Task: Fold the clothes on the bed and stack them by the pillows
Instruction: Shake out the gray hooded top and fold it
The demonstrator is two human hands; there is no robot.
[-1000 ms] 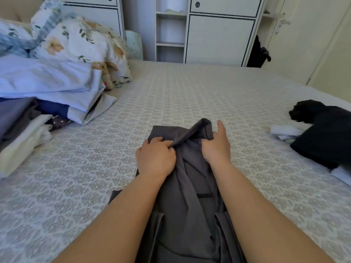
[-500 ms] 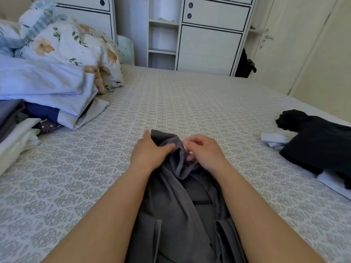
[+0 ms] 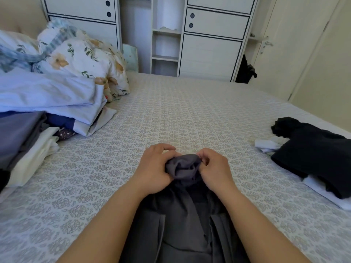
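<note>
The far end of the dark grey woven garment (image 3: pixel 182 215) is now gathered into a tight bunch between the two hands; one second earlier the same end was raised in a loose peak with the hands set wider apart. The hands have been drawn together and the bunch has been lowered toward the patterned grey-and-white bedsheet (image 3: pixel 171 114). The left hand (image 3: pixel 153 169) is curled round the left side of the bunch, with thumb and fingers closed on the cloth. The right hand (image 3: pixel 214 169) pinches the right side of the bunch, with the fingertips turned in toward the fabric. The remainder of the garment lies along the bed between the forearms, toward the near edge of the view.

This change is judged to indicate that an end of the garment is being straightened or turned out before folding. The fold itself is not yet made, and the garment is well apart from the stack.

No closed container is in use. The pile of folded clothes (image 3: pixel 28 141), in grey, cream and dark blue, rests at the left of the bed beside the pale blue folded bedding (image 3: pixel 49 95) and the floral pillow (image 3: pixel 81 56). At the right edge of the bed, a black garment (image 3: pixel 315 149) lies over white cloth items (image 3: pixel 267 145); these are judged to be awaiting folding. The white cabinet's open shelves (image 3: pixel 165 44) hold little that can be identified.
</note>
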